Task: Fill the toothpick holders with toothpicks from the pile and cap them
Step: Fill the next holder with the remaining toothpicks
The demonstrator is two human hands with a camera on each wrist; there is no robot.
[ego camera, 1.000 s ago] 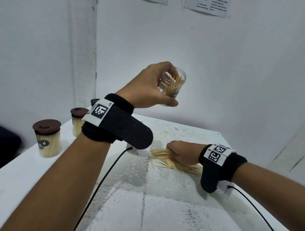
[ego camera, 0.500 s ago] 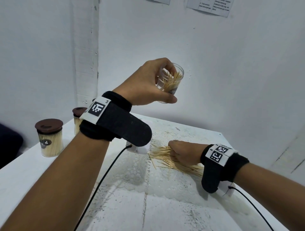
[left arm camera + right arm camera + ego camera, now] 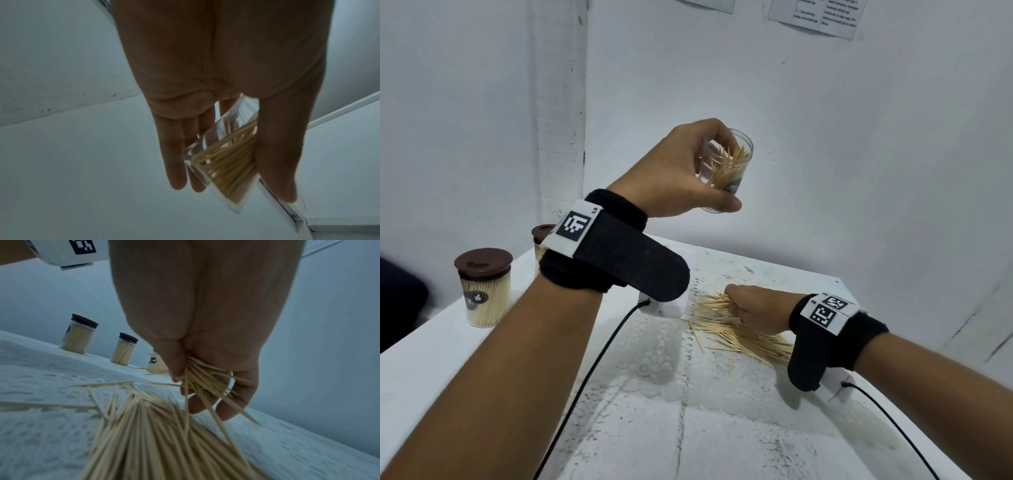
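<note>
Capped holders (image 3: pixel 484 287) line the table's (image 3: pixel 756 442) left edge; the toothpick pile (image 3: pixel 743 337) covers its middle; near side bare.

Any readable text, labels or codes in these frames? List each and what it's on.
Left wristband tag: square code marker; small letters at its corner, too small to read.
Right wristband tag: code markers, no words.
Wall sheets: printed lines, too blurred to read.
Capped holder: dark round label, illegible.
Held holder: dark label, illegible.
No text can be quoted.
</note>
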